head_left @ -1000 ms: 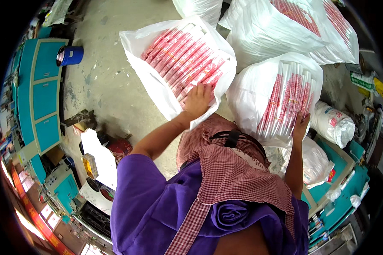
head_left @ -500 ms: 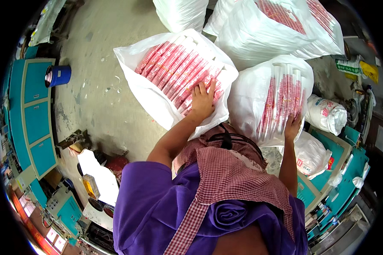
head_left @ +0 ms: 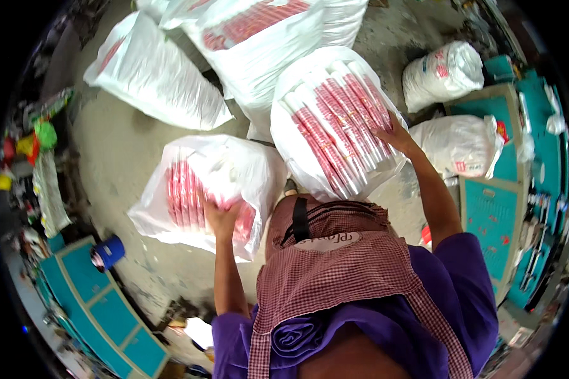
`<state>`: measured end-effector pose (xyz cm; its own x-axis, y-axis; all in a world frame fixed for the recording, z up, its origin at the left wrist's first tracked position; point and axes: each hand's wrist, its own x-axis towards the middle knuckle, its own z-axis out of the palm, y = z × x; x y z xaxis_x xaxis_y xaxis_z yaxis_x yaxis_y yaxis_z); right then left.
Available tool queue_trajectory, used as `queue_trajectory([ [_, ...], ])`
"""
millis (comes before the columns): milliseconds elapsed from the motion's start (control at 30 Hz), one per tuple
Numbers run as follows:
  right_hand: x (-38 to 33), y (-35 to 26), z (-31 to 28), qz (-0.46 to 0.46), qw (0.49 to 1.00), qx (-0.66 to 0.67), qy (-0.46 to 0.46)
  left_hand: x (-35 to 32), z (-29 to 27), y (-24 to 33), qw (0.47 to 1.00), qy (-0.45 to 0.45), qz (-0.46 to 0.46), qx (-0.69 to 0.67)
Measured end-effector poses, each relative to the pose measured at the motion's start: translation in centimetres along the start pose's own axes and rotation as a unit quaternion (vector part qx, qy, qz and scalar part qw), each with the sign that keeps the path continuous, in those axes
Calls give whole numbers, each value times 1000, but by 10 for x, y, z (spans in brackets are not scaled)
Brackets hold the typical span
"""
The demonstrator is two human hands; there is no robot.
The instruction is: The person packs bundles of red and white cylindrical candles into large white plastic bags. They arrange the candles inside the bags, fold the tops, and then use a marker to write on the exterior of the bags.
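Note:
Two white plastic bags stand open before me, packed with long rod-shaped stacks in clear, red-printed wrapping. My left hand reaches into the left bag. Its thumb and fingers curve round a wrapped stack, with some fingertips hidden. Beside it stand more red-and-white stacks. In the right bag, similar stacks lie side by side, tilted, their white ends at the far rim. My right hand crosses that bag's right rim and rests on the outermost stacks, fingers apart.
Beyond are a large filled white bag and a leaning white bag. At right sit a white sack and a tied white bag beside teal cabinets. Teal cabinets and a blue bin stand at left.
My view has turned to the right. The left bag now sits lower and partly folded, with my left hand deeper among its stacks. My right hand has moved from the bag's near edge onto its right side.

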<state>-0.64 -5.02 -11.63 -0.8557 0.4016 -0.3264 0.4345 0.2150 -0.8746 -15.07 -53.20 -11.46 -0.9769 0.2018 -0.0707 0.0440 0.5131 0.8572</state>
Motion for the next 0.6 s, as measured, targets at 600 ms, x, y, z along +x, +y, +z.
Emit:
queue_trajectory([
  [600, -10, 65, 1, -110, 987, 105, 55, 31, 201, 292, 720, -383, 524, 246],
])
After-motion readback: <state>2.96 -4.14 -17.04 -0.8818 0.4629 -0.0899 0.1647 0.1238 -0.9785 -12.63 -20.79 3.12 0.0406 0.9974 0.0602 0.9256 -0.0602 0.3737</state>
